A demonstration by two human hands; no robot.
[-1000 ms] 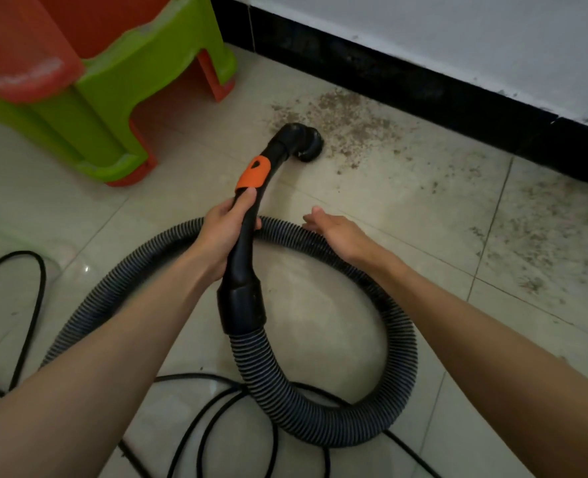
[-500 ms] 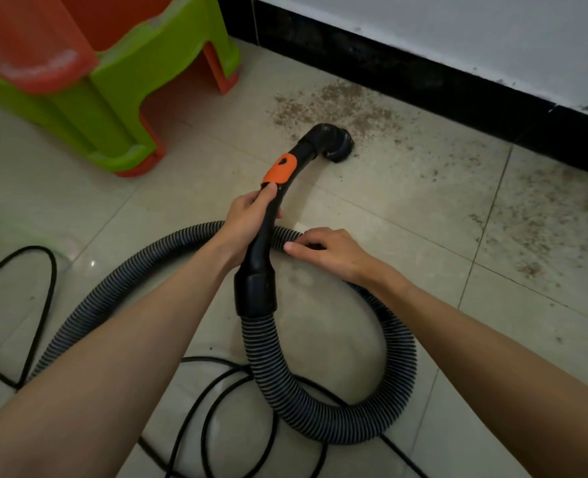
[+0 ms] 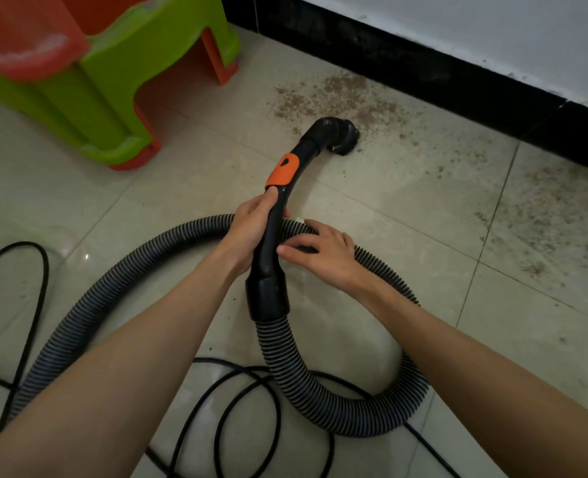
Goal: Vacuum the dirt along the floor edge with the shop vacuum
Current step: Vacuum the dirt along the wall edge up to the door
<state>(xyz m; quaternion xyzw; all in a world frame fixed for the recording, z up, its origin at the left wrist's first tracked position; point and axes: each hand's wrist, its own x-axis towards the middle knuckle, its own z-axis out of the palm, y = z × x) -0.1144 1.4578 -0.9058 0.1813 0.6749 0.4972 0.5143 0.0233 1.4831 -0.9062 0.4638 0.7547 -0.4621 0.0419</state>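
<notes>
Shop-vacuum nozzle (image 3: 346, 136) sits in dirt (image 3: 337, 98) ahead of our grip — left hand (image 3: 251, 229) wraps the wand (image 3: 275, 232) to steer; right hand (image 3: 323, 251) lies flat-fingered on the hose (image 3: 382, 267), steadying it.

The curved black plastic vacuum wand (image 3: 275, 236) looks smooth and slightly glossy, with a matt orange plastic slider (image 3: 283, 170). The grey ribbed plastic hose (image 3: 320, 405) is ridged and dull. Pale glazed floor tiles (image 3: 406, 208) shine faintly under gritty brown dirt (image 3: 337, 94). The green-and-orange plastic stool (image 3: 113, 81) is smooth.
</notes>
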